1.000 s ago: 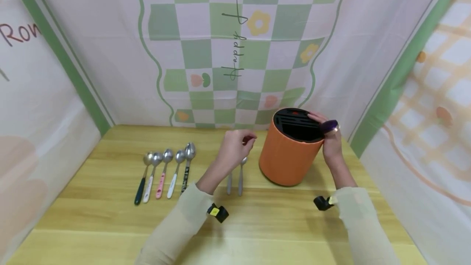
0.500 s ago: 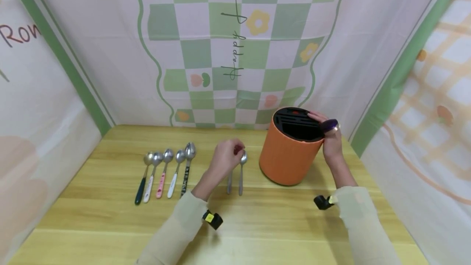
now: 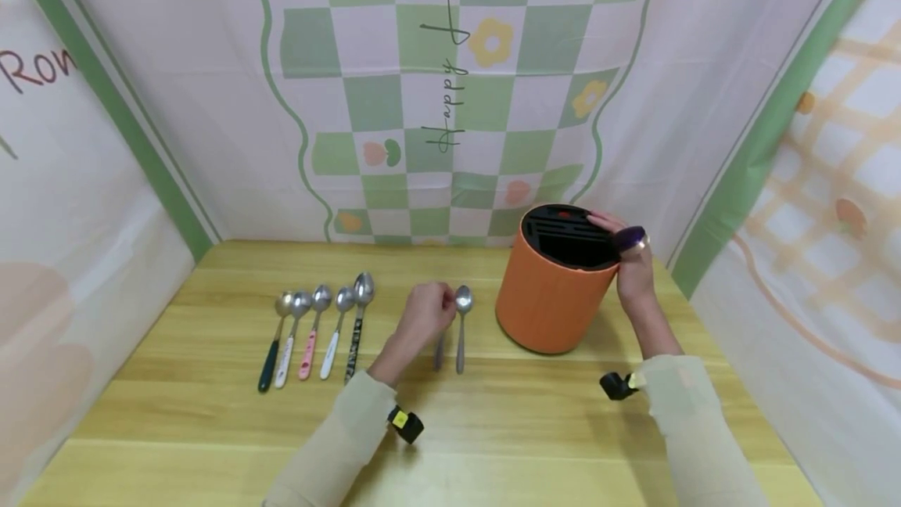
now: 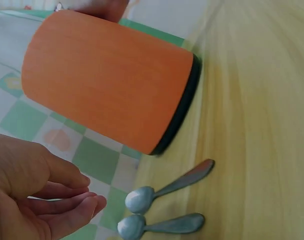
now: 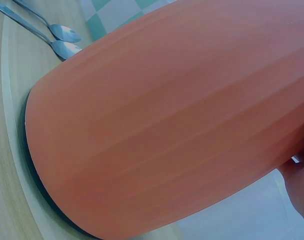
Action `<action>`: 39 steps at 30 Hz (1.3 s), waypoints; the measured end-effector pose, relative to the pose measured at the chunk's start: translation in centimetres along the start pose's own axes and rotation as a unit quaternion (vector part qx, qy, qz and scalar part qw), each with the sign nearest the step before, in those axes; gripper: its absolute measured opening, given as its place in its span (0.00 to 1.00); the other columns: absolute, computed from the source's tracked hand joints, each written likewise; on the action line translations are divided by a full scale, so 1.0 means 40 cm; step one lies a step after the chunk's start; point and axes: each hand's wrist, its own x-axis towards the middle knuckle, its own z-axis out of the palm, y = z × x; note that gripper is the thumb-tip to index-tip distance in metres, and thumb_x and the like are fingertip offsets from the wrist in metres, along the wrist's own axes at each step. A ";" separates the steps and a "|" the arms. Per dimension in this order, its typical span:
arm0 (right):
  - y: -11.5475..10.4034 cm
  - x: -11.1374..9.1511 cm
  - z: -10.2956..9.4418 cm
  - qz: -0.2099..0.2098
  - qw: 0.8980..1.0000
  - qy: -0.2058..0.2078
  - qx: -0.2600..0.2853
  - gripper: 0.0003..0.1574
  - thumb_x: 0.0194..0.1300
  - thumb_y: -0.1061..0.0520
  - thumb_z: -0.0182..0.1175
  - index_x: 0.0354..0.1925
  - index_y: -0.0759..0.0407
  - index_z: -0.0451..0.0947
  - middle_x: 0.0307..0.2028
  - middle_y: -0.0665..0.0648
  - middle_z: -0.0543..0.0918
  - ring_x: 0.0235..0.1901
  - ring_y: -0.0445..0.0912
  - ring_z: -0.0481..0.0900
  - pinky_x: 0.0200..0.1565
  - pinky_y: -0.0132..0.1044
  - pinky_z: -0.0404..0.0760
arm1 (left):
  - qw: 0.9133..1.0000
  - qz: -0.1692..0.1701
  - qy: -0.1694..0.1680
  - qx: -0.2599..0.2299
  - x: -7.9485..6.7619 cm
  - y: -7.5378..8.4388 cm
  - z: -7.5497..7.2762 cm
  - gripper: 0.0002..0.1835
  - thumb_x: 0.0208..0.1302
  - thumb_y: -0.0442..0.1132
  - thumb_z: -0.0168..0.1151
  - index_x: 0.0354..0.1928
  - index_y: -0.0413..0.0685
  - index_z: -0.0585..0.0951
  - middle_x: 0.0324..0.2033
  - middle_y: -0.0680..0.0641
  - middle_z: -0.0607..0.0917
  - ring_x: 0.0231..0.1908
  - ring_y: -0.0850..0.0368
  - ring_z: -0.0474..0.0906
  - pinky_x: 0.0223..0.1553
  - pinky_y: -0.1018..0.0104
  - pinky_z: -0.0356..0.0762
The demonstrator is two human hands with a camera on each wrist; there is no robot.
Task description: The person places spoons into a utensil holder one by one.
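An orange round utensil holder [image 3: 552,307] with a black slotted top stands on the table. My right hand [image 3: 636,284] grips its right side, with fingers over the rim. A dark purple rounded piece with a gold-coloured band [image 3: 629,239] shows at the rim by this hand; its lower part is hidden. My left hand [image 3: 422,313] hovers at the small metal spoons, fingers loosely bent. In the left wrist view, nothing sits between its fingertips [image 4: 98,202]. One spoon [image 3: 462,302] lies in plain sight; my hand partly covers the other spoon [image 3: 439,354] in the head view.
To the left lies a row of several spoons with coloured handles, among them a dark green-handled spoon [image 3: 268,366] and a black-patterned spoon [image 3: 355,335]. A checkered cloth [image 3: 422,202] hangs behind the wooden table [image 3: 493,436].
My left hand has come down and to the left, from beside the holder to the heads of the two metal spoons. My right hand stays on the holder.
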 end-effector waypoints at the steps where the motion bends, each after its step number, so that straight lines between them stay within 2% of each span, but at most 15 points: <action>1: 0.000 0.000 -0.001 0.001 1.000 0.001 -0.002 0.31 0.81 0.55 0.35 0.55 0.76 0.77 0.58 0.50 0.82 0.60 0.34 0.74 0.65 0.27 0.66 | 1.000 -0.004 -0.003 0.002 0.000 -0.004 0.003 0.03 0.60 0.29 0.65 0.36 0.40 0.84 0.29 0.45 0.86 0.26 0.58 0.79 0.25 0.75 0.78; 4: 0.000 -0.001 -0.002 0.004 1.000 0.001 -0.011 0.31 0.81 0.54 0.34 0.55 0.75 0.77 0.60 0.53 0.82 0.61 0.33 0.73 0.66 0.27 0.65 | 1.000 -0.023 -0.012 0.007 0.001 -0.013 0.012 0.01 0.59 0.29 0.66 0.32 0.41 0.83 0.26 0.47 0.84 0.24 0.60 0.76 0.22 0.75 0.76; 7: -0.001 -0.001 -0.002 0.007 1.000 0.000 -0.023 0.32 0.81 0.54 0.33 0.56 0.74 0.77 0.60 0.54 0.81 0.62 0.33 0.71 0.67 0.28 0.64 | 0.999 -0.040 -0.017 0.011 0.000 -0.023 0.022 0.05 0.58 0.28 0.67 0.27 0.42 0.82 0.23 0.48 0.82 0.22 0.59 0.75 0.21 0.74 0.75; 10: -0.002 0.000 -0.003 0.011 1.000 0.000 -0.027 0.32 0.81 0.53 0.32 0.56 0.73 0.78 0.60 0.53 0.81 0.62 0.33 0.71 0.68 0.29 0.63 | 0.999 -0.037 -0.008 0.024 0.001 -0.034 0.034 0.08 0.56 0.26 0.66 0.23 0.42 0.80 0.22 0.47 0.81 0.22 0.58 0.75 0.20 0.73 0.75; 14: -0.003 -0.002 -0.003 0.018 0.999 0.002 -0.028 0.33 0.81 0.53 0.32 0.56 0.72 0.78 0.61 0.57 0.81 0.62 0.33 0.71 0.68 0.29 0.63 | 0.998 -0.042 -0.003 0.041 0.002 -0.043 0.049 0.08 0.56 0.26 0.67 0.24 0.41 0.79 0.22 0.46 0.81 0.21 0.57 0.75 0.19 0.73 0.74; 19: -0.005 -0.004 -0.004 0.016 1.000 0.008 -0.021 0.31 0.80 0.53 0.34 0.56 0.73 0.78 0.59 0.51 0.82 0.61 0.33 0.72 0.68 0.29 0.64 | 0.995 -0.077 -0.028 0.049 0.004 -0.048 0.064 0.07 0.58 0.28 0.67 0.27 0.41 0.78 0.24 0.45 0.81 0.22 0.56 0.77 0.19 0.72 0.76; 25: -0.002 -0.002 0.001 -0.003 1.000 0.004 -0.016 0.35 0.81 0.51 0.32 0.55 0.73 0.78 0.58 0.50 0.82 0.61 0.34 0.73 0.67 0.27 0.65 | 0.993 -0.066 -0.026 0.098 0.002 -0.049 0.077 0.06 0.56 0.29 0.69 0.27 0.41 0.80 0.26 0.42 0.84 0.24 0.54 0.77 0.22 0.71 0.76; 29: -0.003 -0.002 0.001 0.001 1.000 0.006 -0.016 0.35 0.82 0.50 0.32 0.55 0.73 0.78 0.57 0.46 0.82 0.61 0.34 0.73 0.67 0.27 0.65 | 0.992 -0.068 -0.033 0.099 0.005 -0.050 0.081 0.05 0.56 0.27 0.68 0.28 0.40 0.80 0.26 0.43 0.83 0.24 0.54 0.77 0.22 0.71 0.75; 35: -0.003 0.000 0.002 0.005 1.000 0.008 -0.003 0.34 0.81 0.50 0.34 0.55 0.74 0.78 0.55 0.41 0.82 0.61 0.34 0.74 0.66 0.27 0.66 | 0.990 -0.076 -0.054 0.107 0.012 -0.050 0.078 0.06 0.54 0.26 0.67 0.25 0.40 0.80 0.23 0.44 0.82 0.23 0.55 0.76 0.22 0.70 0.74; 39: -0.002 -0.001 0.003 0.005 1.000 0.009 0.004 0.34 0.81 0.51 0.35 0.55 0.75 0.78 0.54 0.40 0.82 0.60 0.34 0.74 0.66 0.26 0.66 | 0.989 -0.102 -0.091 0.065 0.013 -0.054 0.073 0.07 0.55 0.26 0.65 0.23 0.40 0.80 0.15 0.47 0.82 0.15 0.57 0.77 0.15 0.74 0.69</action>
